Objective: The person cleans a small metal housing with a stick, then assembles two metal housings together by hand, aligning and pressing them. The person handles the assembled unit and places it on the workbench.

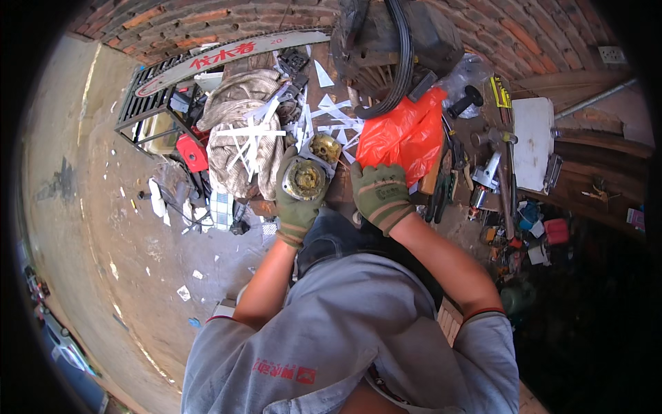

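My left hand (298,215), in a green work glove, is closed around a round metal housing (305,179) with yellowish grease inside its rim. Just behind it, touching or nearly so, is a smaller greasy metal piece (324,148); whether the two are joined I cannot tell. Gloved the same way, my right hand (381,195) is curled closed at the near edge of the workbench, against a red plastic bag (403,138). Its fingertips are hidden, so what it holds, if anything, does not show.
White paper strips (252,141) lie over a ribbed cloth (224,155) at left. A chainsaw bar (227,58) lies behind, above a metal rack (148,114). A vise-like block with a black hose (407,55) stands at the back. Pliers (452,179) and a hammer (493,138) lie right.
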The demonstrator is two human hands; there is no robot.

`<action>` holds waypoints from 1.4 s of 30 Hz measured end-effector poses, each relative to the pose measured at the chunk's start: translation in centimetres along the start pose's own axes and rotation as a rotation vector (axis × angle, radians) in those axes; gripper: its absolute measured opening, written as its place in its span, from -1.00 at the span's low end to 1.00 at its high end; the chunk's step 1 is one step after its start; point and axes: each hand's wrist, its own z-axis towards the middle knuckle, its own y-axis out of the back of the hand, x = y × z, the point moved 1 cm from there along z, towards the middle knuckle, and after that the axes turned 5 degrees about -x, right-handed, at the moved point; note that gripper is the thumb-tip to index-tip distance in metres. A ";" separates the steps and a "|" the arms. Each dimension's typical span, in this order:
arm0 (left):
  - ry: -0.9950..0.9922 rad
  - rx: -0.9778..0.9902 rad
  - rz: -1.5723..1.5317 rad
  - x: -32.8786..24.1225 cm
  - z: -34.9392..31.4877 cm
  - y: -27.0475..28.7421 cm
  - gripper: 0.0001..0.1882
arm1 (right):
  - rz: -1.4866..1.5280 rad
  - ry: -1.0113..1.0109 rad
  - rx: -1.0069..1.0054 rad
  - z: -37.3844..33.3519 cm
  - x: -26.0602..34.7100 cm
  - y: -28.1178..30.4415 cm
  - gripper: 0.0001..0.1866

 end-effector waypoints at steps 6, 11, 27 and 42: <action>0.032 -0.037 0.046 -0.2 0.4 -0.5 -0.14 | -0.038 0.095 0.032 -0.2 -0.4 1.4 -0.68; 0.088 -0.056 0.078 -0.2 0.7 0.0 -0.19 | 0.088 0.165 0.066 -0.5 -1.2 3.1 -0.76; -0.070 0.085 0.218 -0.4 0.5 -0.5 -0.03 | 0.039 -0.079 0.039 -0.8 -0.1 0.2 -0.76; 0.125 0.090 0.092 -3.6 0.2 1.0 -0.17 | 1.030 -0.362 -0.277 -3.7 -3.5 9.1 -0.80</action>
